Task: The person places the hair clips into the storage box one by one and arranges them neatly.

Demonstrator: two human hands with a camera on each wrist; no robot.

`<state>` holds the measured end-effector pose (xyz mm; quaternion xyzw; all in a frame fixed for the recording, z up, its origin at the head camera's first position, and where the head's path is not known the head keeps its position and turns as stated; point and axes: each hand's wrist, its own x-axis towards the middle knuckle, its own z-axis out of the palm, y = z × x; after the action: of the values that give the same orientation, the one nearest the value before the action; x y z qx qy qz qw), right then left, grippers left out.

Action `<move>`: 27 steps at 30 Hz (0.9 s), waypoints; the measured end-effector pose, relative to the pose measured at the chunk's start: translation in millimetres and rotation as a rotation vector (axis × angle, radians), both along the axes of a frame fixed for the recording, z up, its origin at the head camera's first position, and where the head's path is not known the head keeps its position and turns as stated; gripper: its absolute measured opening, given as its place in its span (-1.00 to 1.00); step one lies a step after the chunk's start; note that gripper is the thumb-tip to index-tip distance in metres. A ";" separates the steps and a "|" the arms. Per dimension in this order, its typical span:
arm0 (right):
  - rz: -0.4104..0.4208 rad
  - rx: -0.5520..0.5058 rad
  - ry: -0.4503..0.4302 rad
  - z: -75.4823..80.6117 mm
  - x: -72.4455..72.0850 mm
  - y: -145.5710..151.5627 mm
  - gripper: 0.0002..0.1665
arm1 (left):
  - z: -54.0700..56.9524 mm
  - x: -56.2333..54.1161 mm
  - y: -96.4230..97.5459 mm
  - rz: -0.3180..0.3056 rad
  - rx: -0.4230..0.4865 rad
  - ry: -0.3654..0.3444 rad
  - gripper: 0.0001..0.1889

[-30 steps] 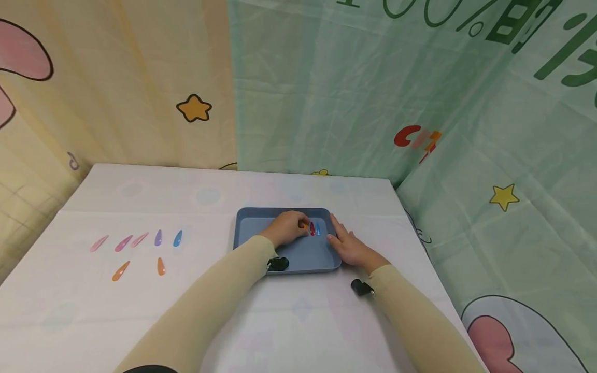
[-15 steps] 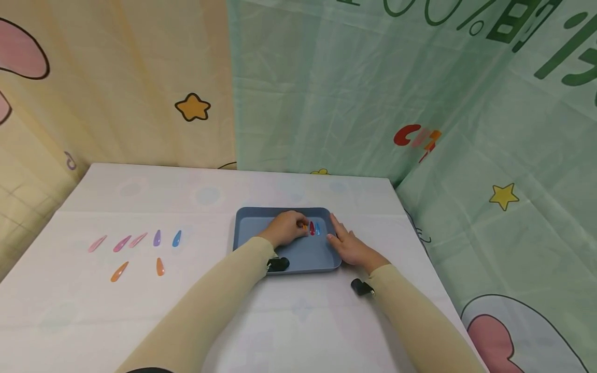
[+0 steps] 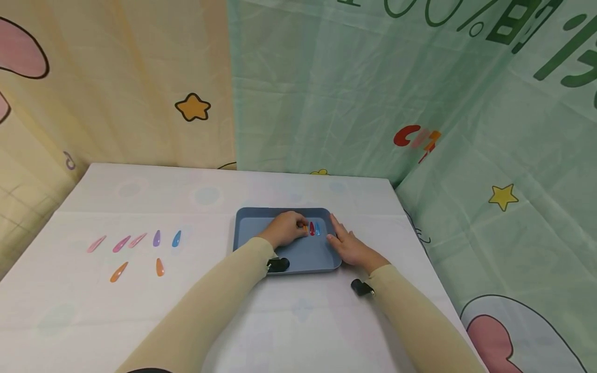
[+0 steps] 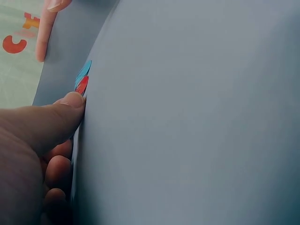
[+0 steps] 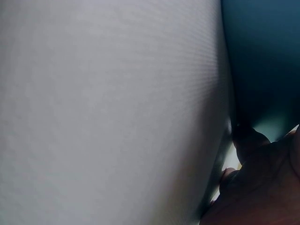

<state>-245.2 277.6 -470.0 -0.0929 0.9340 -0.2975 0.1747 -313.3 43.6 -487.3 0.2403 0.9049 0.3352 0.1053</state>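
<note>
My left hand (image 3: 284, 228) is over the blue-grey tray (image 3: 310, 263), thumb and fingertips pinching a small orange teardrop-shaped hair clip (image 3: 305, 227), mostly hidden by the fingers. Just right of it, a red hair clip (image 3: 312, 228) and a blue hair clip (image 3: 318, 228) lie side by side on the tray floor. In the left wrist view the red clip (image 4: 83, 85) shows just beyond the thumb. At the tray's right side rests my right hand (image 3: 353, 247), straight fingers along the rim and thumb over its inner edge.
Left of the tray, several more teardrop hair clips lie on the white-covered table (image 3: 186, 311): pink ones such as this pink clip (image 3: 96, 244), a purple clip (image 3: 156, 238), a blue clip (image 3: 176, 238) and two orange clips, one the nearer orange clip (image 3: 118, 272). Printed curtains (image 3: 298, 93) stand behind.
Both hands stay almost in place, the left still pinching the orange clip beside the red one. The view shifts very slightly.
</note>
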 end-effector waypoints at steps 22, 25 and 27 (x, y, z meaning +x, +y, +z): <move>0.004 0.000 -0.007 1.3 1.0 -0.1 -0.15 | -1.2 4.3 0.3 -0.002 -0.020 0.027 -0.60; 0.002 0.000 -0.006 3.0 1.9 0.3 -0.15 | -1.3 4.2 0.3 0.000 -0.013 0.029 -0.60; 0.005 0.002 -0.002 2.8 1.7 0.4 -0.15 | -2.7 3.7 0.2 0.001 -0.010 0.031 -0.60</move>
<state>-243.4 278.0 -467.2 -0.0946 0.9339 -0.2963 0.1765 -309.6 43.8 -489.9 0.2445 0.9083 0.3268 0.0923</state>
